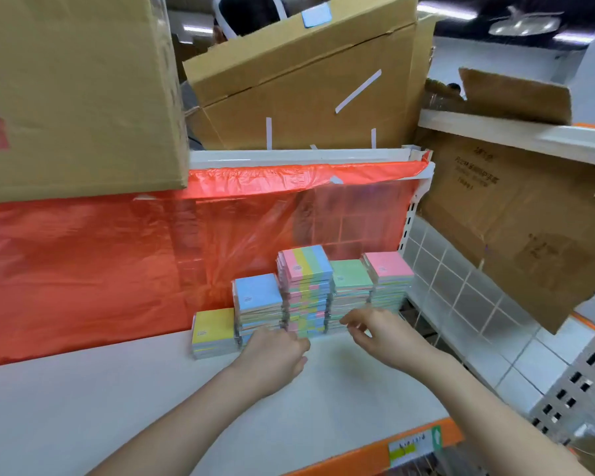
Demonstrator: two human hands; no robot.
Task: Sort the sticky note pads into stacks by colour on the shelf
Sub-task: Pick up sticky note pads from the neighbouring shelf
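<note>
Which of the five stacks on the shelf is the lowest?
The yellow-topped stack at the far left end; the blue-topped stack and the others further right all stand taller.

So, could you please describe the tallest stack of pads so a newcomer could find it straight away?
Look at the white shelf in front of the red plastic sheet. Five stacks stand in a row; take the middle one. Its top pad alone is striped pink, yellow, green and blue.

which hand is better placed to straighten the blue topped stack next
Left. The left hand is already at the base of the blue-topped stack, while the right hand sits by the green-topped stack, beyond the striped stack.
</note>
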